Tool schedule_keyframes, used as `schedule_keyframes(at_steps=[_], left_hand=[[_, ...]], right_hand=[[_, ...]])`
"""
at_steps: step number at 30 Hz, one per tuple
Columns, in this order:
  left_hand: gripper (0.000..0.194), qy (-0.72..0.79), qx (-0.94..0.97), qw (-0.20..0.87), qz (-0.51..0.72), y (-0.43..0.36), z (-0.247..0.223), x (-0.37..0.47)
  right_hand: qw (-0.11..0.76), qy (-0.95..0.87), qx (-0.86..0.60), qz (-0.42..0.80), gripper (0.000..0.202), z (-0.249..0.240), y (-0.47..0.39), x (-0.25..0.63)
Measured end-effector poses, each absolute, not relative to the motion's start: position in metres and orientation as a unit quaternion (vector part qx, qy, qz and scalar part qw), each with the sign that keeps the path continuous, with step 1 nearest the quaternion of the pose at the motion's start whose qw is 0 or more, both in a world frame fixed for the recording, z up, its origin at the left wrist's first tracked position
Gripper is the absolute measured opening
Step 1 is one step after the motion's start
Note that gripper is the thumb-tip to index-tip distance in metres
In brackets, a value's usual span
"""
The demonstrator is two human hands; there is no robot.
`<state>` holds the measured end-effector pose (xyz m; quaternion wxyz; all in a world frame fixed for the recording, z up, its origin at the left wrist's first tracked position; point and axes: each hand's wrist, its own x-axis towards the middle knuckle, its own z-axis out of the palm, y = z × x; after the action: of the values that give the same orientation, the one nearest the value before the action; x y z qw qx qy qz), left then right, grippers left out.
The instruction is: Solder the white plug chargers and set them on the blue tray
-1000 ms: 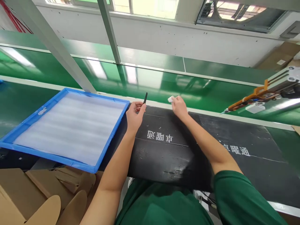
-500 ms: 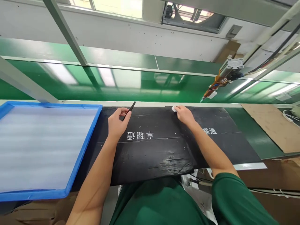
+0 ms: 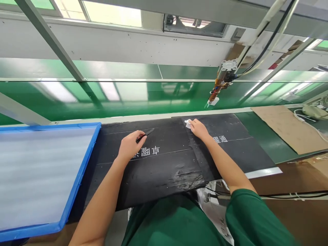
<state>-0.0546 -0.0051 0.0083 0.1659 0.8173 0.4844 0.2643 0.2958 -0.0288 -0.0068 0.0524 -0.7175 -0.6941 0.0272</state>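
Observation:
My left hand [image 3: 132, 145] is closed around a slim black pointed tool [image 3: 146, 134], whose tip points up and to the right just above a black mat [image 3: 159, 174]. I cannot make out the tool's exact kind. To the right, the fingers of my right hand [image 3: 200, 130] pinch a small crumpled white wipe [image 3: 188, 123] near the far edge of the mat, where two black sheets overlap. White lettering is printed on both sheets. Whether the wipe touches the mat I cannot tell.
A blue-rimmed tray [image 3: 83, 171] with a white base lies at the left. Over the green surface behind the mat hangs a tool with an orange-brown body [image 3: 216, 87] and cables. Brown cardboard [image 3: 289, 128] lies at the right, and a metal post [image 3: 51, 41] slants at the upper left.
The camera view has shifted. The black tool in my left hand has tipped from steep to nearly flat. More of the white wipe now shows at my right fingertips.

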Motion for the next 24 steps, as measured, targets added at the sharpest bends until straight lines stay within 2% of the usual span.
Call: schedule_keyframes(at_steps=[5, 8, 11, 17, 24], left_hand=[[0.017, 0.432, 0.872, 0.162, 0.164, -0.011, -0.004, -0.044], [0.013, 0.372, 0.899, 0.174, 0.155, -0.017, -0.009, -0.038], [0.009, 0.323, 0.914, 0.184, 0.160, -0.021, -0.012, -0.035], [0.009, 0.300, 0.917, 0.199, 0.172, -0.022, -0.019, -0.031], [0.010, 0.321, 0.896, 0.239, 0.192, -0.015, -0.023, -0.030]], right_hand=[[0.091, -0.651, -0.753, 0.019, 0.037, -0.002, -0.044, 0.311], [0.142, -0.635, -0.759, 0.027, 0.032, 0.004, -0.063, 0.325], [0.192, -0.591, -0.783, 0.031, 0.036, 0.011, -0.064, 0.354], [0.244, -0.491, -0.835, 0.036, 0.028, 0.020, -0.006, 0.411], [0.236, -0.507, -0.822, 0.106, 0.030, 0.030, 0.049, 0.426]])
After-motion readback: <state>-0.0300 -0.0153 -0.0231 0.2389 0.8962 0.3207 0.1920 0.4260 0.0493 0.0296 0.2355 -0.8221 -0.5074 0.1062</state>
